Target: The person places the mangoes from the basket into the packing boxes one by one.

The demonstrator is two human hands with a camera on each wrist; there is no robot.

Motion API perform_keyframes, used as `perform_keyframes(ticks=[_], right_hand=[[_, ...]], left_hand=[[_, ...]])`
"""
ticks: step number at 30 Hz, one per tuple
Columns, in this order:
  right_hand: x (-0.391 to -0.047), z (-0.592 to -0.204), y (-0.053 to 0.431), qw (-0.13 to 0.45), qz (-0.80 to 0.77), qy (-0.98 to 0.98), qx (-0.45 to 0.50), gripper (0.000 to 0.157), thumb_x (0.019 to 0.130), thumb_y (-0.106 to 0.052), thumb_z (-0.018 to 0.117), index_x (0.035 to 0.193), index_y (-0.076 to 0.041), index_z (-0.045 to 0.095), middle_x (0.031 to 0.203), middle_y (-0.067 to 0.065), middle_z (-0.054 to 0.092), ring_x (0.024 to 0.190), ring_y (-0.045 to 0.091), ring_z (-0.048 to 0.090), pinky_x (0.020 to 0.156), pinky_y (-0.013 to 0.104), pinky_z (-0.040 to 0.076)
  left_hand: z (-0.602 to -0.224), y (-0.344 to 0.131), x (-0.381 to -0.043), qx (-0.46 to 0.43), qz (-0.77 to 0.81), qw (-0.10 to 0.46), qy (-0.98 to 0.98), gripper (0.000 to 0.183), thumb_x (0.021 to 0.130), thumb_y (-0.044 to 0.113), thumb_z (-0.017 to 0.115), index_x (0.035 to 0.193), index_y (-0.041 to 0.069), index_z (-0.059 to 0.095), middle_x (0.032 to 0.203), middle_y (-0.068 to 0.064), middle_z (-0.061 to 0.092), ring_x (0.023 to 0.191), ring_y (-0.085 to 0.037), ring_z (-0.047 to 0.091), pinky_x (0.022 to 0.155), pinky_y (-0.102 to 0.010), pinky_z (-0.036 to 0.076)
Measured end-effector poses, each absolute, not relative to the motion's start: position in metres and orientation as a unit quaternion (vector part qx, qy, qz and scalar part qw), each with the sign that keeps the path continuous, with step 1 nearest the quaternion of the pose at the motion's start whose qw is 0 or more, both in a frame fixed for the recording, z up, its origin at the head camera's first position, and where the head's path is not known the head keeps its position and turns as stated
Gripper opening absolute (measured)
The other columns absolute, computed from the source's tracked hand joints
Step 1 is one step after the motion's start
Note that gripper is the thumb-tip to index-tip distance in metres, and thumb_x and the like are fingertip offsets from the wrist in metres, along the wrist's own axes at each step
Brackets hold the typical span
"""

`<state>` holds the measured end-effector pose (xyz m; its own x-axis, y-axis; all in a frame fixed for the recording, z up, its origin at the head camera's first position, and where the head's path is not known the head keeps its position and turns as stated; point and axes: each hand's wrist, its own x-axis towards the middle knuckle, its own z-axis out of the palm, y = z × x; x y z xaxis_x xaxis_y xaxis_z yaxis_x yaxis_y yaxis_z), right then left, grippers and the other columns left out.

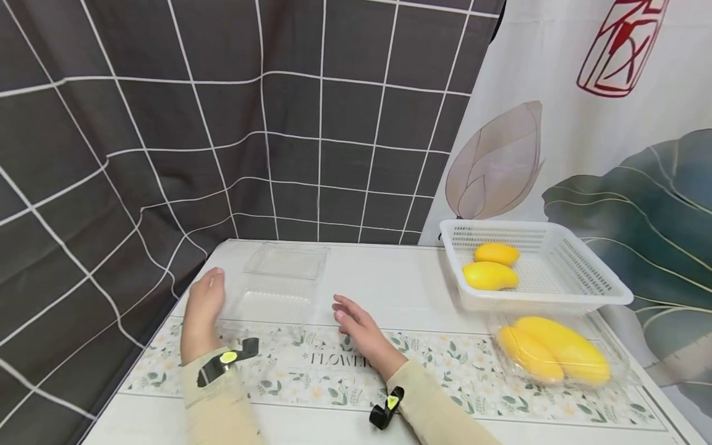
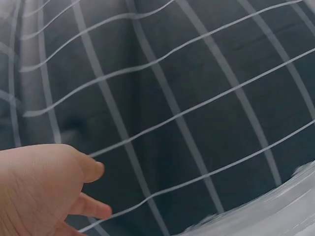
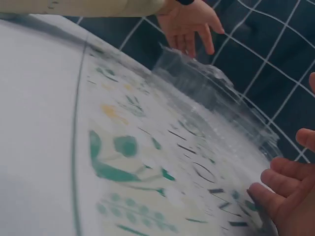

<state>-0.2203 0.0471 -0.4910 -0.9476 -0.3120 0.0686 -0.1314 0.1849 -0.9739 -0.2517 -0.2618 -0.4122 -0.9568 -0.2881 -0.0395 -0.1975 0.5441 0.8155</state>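
A clear plastic clamshell box point(image 1: 280, 262) lies with its lid folded back on the table, left of centre. My left hand point(image 1: 206, 306) is by the box's left side, fingers loosely bent and holding nothing; whether it touches the wall I cannot tell. In the left wrist view the thumb and fingers of that left hand point(image 2: 54, 191) are apart. To the right of the box my right hand point(image 1: 364, 334) hovers with extended fingers, nothing in it. The right wrist view has the clear box point(image 3: 206, 93) between both hands.
At the right stands a white basket point(image 1: 578, 266) with two yellow mangoes point(image 1: 492, 276). In front of it, a closed clear box point(image 1: 617, 361) holds two more mangoes point(image 1: 567, 349). A dark grid curtain point(image 1: 278, 111) hangs behind and left. A flower-print strip point(image 1: 445, 377) crosses the white table.
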Motion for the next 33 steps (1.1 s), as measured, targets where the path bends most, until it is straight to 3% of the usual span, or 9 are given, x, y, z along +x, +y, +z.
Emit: perform_keyframes(ticks=[6, 11, 17, 21, 25, 29, 33], right_hand=[[-0.213, -0.496, 0.037, 0.128, -0.68, 0.696, -0.192, 0.052, 0.098, -0.046, 0.028, 0.145, -0.024, 0.028, 0.147, 0.009, 0.029, 0.132, 0.024, 0.031, 0.103, 0.036, 0.034], [-0.209, -0.497, 0.033, 0.154, -0.661, 0.697, -0.229, 0.053, 0.098, -0.05, 0.017, 0.146, -0.026, 0.023, 0.151, -0.001, 0.02, 0.135, 0.021, 0.024, 0.105, 0.035, 0.031], [-0.207, -0.498, 0.03, 0.161, -0.595, 0.758, -0.212, 0.049, 0.096, -0.053, 0.012, 0.143, -0.041, 0.022, 0.148, 0.0, 0.027, 0.127, 0.02, 0.039, 0.106, 0.035, 0.028], [-0.208, -0.499, 0.033, 0.109, -0.568, 0.791, -0.199, 0.048, 0.098, -0.048, 0.015, 0.143, -0.035, 0.027, 0.143, 0.005, 0.037, 0.117, 0.022, 0.049, 0.103, 0.038, 0.033], [-0.206, -0.491, 0.041, 0.016, -0.574, 0.803, -0.159, 0.046, 0.101, -0.038, 0.021, 0.137, -0.02, 0.045, 0.133, 0.007, 0.049, 0.111, 0.024, 0.054, 0.096, 0.04, 0.041], [-0.212, -0.492, 0.056, -0.061, -0.601, 0.793, -0.079, 0.049, 0.1, -0.042, 0.026, 0.112, -0.016, 0.066, 0.112, 0.004, 0.064, 0.101, 0.024, 0.06, 0.082, 0.038, 0.05], [-0.219, -0.502, 0.073, -0.117, -0.606, 0.787, -0.021, 0.048, 0.098, -0.045, 0.033, 0.092, -0.018, 0.073, 0.094, -0.002, 0.069, 0.085, 0.021, 0.064, 0.069, 0.034, 0.053]], left_hand=[[-0.43, -0.283, -0.255, 0.167, -0.487, 0.01, -0.857, 0.069, 0.095, 0.049, 0.005, 0.147, 0.004, 0.011, 0.15, -0.019, 0.007, 0.136, -0.037, 0.007, 0.11, -0.048, 0.008], [-0.446, -0.281, -0.265, 0.16, -0.526, -0.058, -0.834, 0.073, 0.091, 0.058, 0.003, 0.149, 0.013, 0.007, 0.149, -0.023, 0.013, 0.135, -0.037, 0.013, 0.109, -0.05, 0.008], [-0.455, -0.274, -0.27, 0.131, -0.594, -0.107, -0.786, 0.085, 0.083, 0.071, 0.007, 0.149, 0.018, 0.007, 0.148, -0.02, 0.019, 0.133, -0.037, 0.021, 0.108, -0.055, 0.007], [-0.457, -0.265, -0.273, 0.097, -0.618, -0.129, -0.77, 0.086, 0.083, 0.072, 0.011, 0.149, 0.016, 0.008, 0.149, -0.019, 0.017, 0.133, -0.039, 0.022, 0.107, -0.056, 0.011], [-0.458, -0.251, -0.278, 0.073, -0.618, -0.149, -0.768, 0.086, 0.083, 0.072, 0.012, 0.149, 0.017, 0.01, 0.149, -0.018, 0.019, 0.132, -0.036, 0.025, 0.107, -0.052, 0.016], [-0.458, -0.237, -0.28, 0.037, -0.622, -0.163, -0.765, 0.084, 0.086, 0.07, 0.015, 0.148, 0.014, 0.016, 0.147, -0.018, 0.026, 0.13, -0.035, 0.031, 0.106, -0.05, 0.023], [-0.454, -0.22, -0.279, 0.002, -0.621, -0.182, -0.762, 0.073, 0.093, 0.06, 0.016, 0.147, 0.011, 0.02, 0.144, -0.02, 0.03, 0.127, -0.036, 0.035, 0.104, -0.05, 0.027]])
